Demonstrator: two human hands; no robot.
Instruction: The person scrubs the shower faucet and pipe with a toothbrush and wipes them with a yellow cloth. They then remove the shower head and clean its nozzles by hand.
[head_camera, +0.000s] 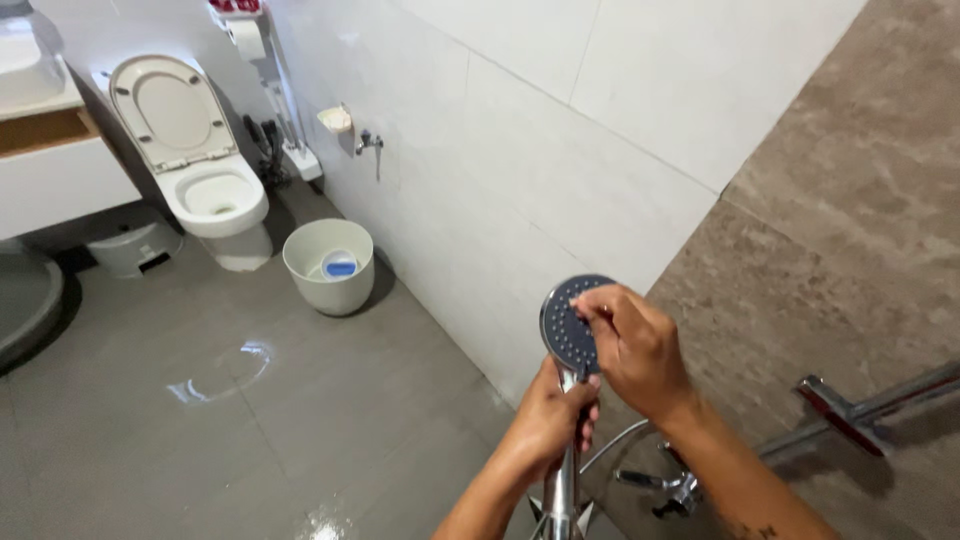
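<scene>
At the far left stands one white vanity cabinet (55, 165), then one toilet (205, 180) with its lid raised, and one white bucket (328, 265) on the grey floor (200, 420) with a small blue-bottomed scoop (340, 265) inside it. The floor shows wet patches, so some water is already used here. Further right, one small tap (368, 143) and one soap dish (336, 120) sit on the white tiled wall (520, 170). In the middle, the left hand (553, 415) is closed in a full grip around the chrome handle of the one shower head (572, 325), which is held up in front of the wall. The right hand (632, 350) rests on the spray face, its fingers (592, 305) pinched on the nozzles, holding nothing else. I judge the rubbing of the nozzles is in progress; how much remains I cannot tell. At the right, one mixer valve (670, 490) and one chrome rail (860, 410) are on the brown wall.
</scene>
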